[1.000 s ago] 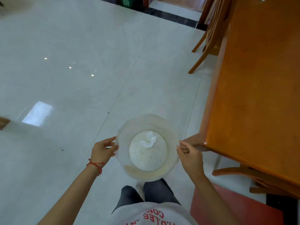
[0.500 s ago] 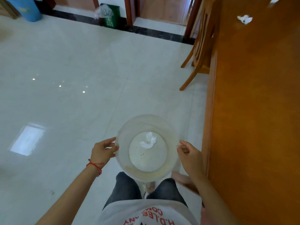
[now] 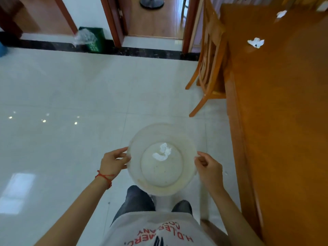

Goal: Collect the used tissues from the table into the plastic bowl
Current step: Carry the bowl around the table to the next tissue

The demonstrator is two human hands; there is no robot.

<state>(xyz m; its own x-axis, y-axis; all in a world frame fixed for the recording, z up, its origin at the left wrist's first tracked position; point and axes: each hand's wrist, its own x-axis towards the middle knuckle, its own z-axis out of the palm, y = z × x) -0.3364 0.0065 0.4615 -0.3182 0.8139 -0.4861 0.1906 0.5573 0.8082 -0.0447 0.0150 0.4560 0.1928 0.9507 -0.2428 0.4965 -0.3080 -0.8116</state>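
I hold a round translucent plastic bowl (image 3: 188,148) in front of my waist, over the floor. My left hand (image 3: 113,163) grips its left rim and my right hand (image 3: 209,167) grips its right rim. One crumpled white tissue (image 3: 162,152) lies inside the bowl. The orange wooden table (image 3: 284,121) runs along my right side. On it, far ahead, lie a crumpled tissue (image 3: 256,42) and another one (image 3: 281,14) farther back.
A wooden chair (image 3: 209,55) stands tucked against the table's left edge ahead. A green bin (image 3: 93,39) with a plastic bag sits by the far wall near an open doorway (image 3: 154,18). Glossy white floor tiles (image 3: 71,96) spread to my left.
The view has moved forward along the table and tilted up; the doorway, bin and two tissues on the table have come into sight. Both hands keep the same hold on the bowl.
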